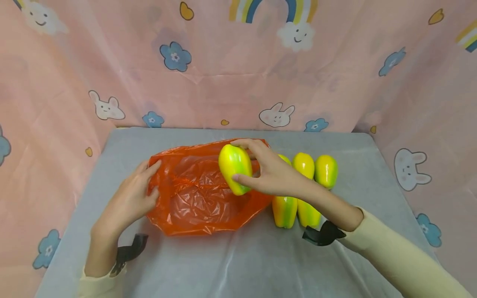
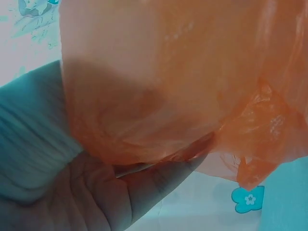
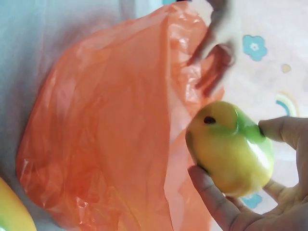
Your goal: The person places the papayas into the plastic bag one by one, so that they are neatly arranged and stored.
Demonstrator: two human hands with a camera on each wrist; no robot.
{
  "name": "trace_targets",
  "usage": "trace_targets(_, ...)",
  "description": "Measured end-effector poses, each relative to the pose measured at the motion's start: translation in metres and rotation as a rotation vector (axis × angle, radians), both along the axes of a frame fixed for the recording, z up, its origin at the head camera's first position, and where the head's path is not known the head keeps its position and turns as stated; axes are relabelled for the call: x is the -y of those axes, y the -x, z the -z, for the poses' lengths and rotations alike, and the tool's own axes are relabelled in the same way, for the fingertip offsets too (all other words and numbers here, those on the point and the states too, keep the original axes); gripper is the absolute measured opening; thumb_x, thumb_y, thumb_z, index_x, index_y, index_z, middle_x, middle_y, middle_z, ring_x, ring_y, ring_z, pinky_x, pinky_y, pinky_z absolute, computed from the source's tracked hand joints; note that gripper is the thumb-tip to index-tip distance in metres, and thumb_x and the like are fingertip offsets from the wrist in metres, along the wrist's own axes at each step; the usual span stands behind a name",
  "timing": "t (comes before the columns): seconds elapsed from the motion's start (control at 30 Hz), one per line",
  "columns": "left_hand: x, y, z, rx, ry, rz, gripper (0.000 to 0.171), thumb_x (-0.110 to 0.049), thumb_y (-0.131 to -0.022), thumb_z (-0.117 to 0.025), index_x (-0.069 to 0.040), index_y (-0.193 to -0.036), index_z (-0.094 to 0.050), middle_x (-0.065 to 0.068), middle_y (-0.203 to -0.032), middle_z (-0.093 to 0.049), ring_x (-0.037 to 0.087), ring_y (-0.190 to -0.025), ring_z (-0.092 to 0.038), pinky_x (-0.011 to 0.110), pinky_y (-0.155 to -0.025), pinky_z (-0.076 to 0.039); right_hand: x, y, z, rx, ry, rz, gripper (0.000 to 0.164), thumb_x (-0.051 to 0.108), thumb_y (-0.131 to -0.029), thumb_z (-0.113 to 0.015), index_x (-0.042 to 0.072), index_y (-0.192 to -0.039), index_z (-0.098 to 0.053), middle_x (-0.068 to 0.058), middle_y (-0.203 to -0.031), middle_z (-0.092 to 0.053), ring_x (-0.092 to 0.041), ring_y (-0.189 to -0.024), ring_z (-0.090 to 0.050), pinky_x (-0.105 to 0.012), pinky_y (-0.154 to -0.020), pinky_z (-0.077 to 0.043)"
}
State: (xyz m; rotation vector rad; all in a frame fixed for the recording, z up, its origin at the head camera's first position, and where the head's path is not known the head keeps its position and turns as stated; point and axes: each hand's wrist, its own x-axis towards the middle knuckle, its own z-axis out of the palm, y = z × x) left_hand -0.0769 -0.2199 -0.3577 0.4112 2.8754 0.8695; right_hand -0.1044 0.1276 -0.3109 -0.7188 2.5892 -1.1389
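An orange-red plastic bag (image 1: pixel 208 227) lies with its mouth spread on the grey table. At the bag's left edge my left hand (image 1: pixel 128 200) grips the rim; in the left wrist view the thin plastic (image 2: pixel 144 96) covers most of its fingers. My right hand (image 1: pixel 273 169) holds a glossy yellow-green fruit (image 1: pixel 234 167) between thumb and fingers over the right part of the bag's mouth. A dark spot marks one end of the fruit (image 3: pixel 231 154) in the right wrist view.
Several more such fruits (image 1: pixel 326 171) sit in two rows to the right of the bag, partly hidden behind my right forearm. The grey table (image 1: pixel 261 265) is backed by a pink patterned curtain (image 1: pixel 223 91), which also hangs at both sides.
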Motion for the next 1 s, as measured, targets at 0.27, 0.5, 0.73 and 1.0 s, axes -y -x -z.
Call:
trace_targets(0.27,-0.002,0.001,0.000,0.007,0.006,-0.001,0.071,-0.002,-0.095,-0.065,0.005,-0.160,-0.039,0.033,-0.164,-0.037,0.051,-0.132,-0.056,0.062,-0.097,-0.058,0.022,0.018,0.003,0.022,-0.133,-0.066,0.072,0.037,-0.095,-0.077,0.024,-0.157,-0.043,-0.002,-0.148,-0.053,-0.022,-0.126,-0.054,-0.045,-0.101,-0.058)
trace_targets(0.5,-0.004,0.001,0.000,0.018,-0.010,0.000,0.071,0.001,-0.094,-0.064,0.005,-0.160,-0.038,0.033,-0.164,-0.036,0.052,-0.136,-0.053,0.061,-0.097,-0.058,0.040,0.032,0.001,0.029,-0.203,-0.147,0.070,0.036,-0.095,-0.076,0.025,-0.157,-0.046,-0.003,-0.151,-0.052,-0.021,-0.126,-0.055,-0.040,-0.099,-0.059)
trace_targets(0.73,-0.007,0.002,0.000,0.044,-0.004,-0.011,0.072,-0.002,-0.095,-0.066,0.004,-0.161,-0.038,0.034,-0.166,-0.033,0.054,-0.141,-0.048,0.064,-0.100,-0.055,0.060,0.046,-0.006,0.092,-0.297,-0.264,0.071,0.036,-0.097,-0.074,0.027,-0.160,-0.043,-0.007,-0.156,-0.048,-0.023,-0.128,-0.053,-0.040,-0.100,-0.058)
trace_targets(1.0,-0.009,0.003,0.001,0.066,-0.003,-0.005,0.072,-0.005,-0.095,-0.067,0.005,-0.160,-0.038,0.035,-0.167,-0.031,0.058,-0.147,-0.042,0.066,-0.102,-0.052,0.087,0.060,-0.019,0.159,-0.411,-0.471,0.066,0.029,-0.099,-0.072,0.023,-0.158,-0.043,-0.001,-0.144,-0.055,-0.019,-0.124,-0.054,-0.035,-0.102,-0.055)
